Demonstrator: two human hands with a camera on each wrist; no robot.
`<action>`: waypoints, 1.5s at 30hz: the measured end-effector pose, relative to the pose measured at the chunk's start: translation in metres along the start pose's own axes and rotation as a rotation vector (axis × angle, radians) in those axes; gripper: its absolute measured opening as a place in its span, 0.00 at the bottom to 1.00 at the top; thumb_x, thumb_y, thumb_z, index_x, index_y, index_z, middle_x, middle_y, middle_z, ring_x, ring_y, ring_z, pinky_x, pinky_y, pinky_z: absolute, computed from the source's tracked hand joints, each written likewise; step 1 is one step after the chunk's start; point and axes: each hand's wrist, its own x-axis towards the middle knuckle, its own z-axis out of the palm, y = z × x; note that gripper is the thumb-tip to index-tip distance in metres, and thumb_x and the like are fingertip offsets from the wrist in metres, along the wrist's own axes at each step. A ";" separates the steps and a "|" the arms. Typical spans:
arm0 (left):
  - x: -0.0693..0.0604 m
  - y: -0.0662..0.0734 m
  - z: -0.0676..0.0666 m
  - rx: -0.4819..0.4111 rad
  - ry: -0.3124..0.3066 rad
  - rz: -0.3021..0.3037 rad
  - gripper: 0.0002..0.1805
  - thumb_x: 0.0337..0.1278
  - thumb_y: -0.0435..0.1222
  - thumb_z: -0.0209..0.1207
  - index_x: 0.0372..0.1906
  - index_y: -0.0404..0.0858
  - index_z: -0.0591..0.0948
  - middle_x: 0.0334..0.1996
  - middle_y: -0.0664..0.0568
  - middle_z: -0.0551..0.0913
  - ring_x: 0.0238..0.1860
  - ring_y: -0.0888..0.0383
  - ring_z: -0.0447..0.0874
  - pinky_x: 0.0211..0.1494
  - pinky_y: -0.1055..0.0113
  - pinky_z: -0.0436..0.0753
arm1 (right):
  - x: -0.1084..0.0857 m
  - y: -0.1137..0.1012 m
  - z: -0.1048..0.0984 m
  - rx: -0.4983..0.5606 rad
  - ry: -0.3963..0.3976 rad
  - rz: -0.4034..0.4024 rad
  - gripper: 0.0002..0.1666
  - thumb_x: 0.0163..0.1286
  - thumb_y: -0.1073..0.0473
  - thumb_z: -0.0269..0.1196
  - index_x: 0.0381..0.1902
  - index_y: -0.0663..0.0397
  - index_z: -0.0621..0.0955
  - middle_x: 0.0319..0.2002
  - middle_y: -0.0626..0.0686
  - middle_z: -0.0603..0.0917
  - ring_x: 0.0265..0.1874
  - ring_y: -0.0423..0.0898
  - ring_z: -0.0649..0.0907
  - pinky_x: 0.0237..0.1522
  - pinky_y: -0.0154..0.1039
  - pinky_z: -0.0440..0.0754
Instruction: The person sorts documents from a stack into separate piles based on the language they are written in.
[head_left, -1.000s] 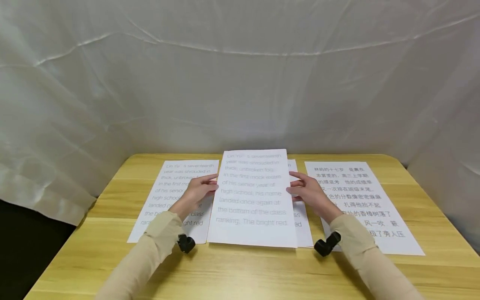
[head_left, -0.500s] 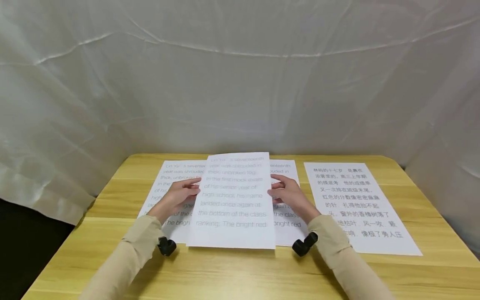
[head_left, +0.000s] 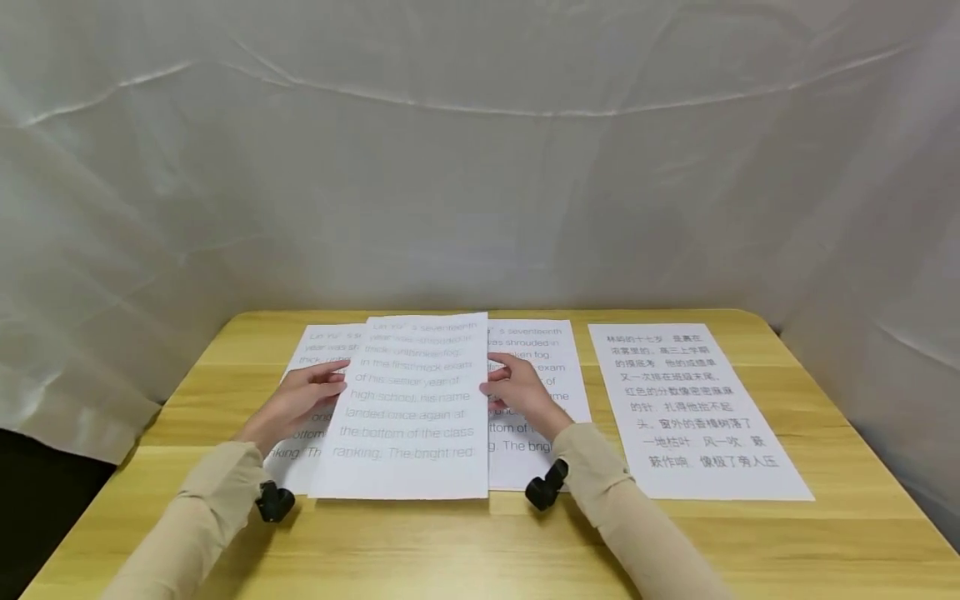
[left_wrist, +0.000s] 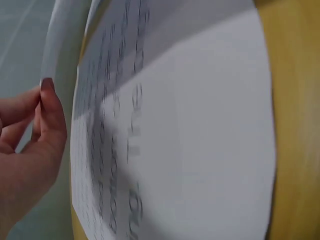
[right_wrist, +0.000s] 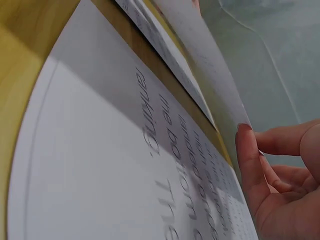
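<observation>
Between both hands a printed sheet of paper (head_left: 408,400) with English text is held up above the table. My left hand (head_left: 296,404) pinches its left edge, and my right hand (head_left: 525,393) pinches the right edge. In the left wrist view the left thumb and fingers (left_wrist: 52,110) meet at the paper's edge. The right wrist view shows the right fingertips (right_wrist: 244,131) on the opposite edge. Partly covered by the held sheet, a left English page (head_left: 300,467) and a middle English page (head_left: 536,367) lie flat below it.
A page with Chinese text (head_left: 690,408) lies flat on the right part of the wooden table (head_left: 420,550). Behind the table hangs a pale grey curtain (head_left: 480,183). Small black cameras sit on both wrists.
Both hands have carried the held sheet leftward, from over the middle page to partly over the left one. More of the middle page and the whole Chinese page now show. The view has shifted slightly.
</observation>
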 end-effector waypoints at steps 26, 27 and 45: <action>-0.015 -0.025 -0.076 0.148 -0.003 0.000 0.33 0.69 0.32 0.53 0.72 0.26 0.56 0.52 0.42 0.69 0.42 0.64 0.73 0.45 0.77 0.77 | 0.013 -0.024 0.078 0.069 -0.076 -0.036 0.38 0.60 0.74 0.64 0.69 0.62 0.67 0.37 0.56 0.77 0.22 0.43 0.80 0.28 0.38 0.85; -0.015 -0.026 -0.078 0.153 -0.003 -0.002 0.33 0.69 0.33 0.53 0.72 0.26 0.56 0.51 0.42 0.69 0.42 0.64 0.73 0.45 0.77 0.77 | 0.013 -0.024 0.080 0.076 -0.081 -0.035 0.38 0.60 0.74 0.64 0.69 0.62 0.67 0.37 0.56 0.77 0.22 0.44 0.80 0.28 0.38 0.85; -0.017 -0.034 -0.096 0.159 0.010 0.014 0.31 0.70 0.32 0.51 0.72 0.24 0.56 0.53 0.42 0.74 0.41 0.70 0.78 0.46 0.76 0.79 | 0.017 -0.024 0.107 0.083 -0.090 -0.034 0.37 0.60 0.75 0.64 0.68 0.63 0.68 0.35 0.54 0.77 0.19 0.44 0.80 0.27 0.36 0.85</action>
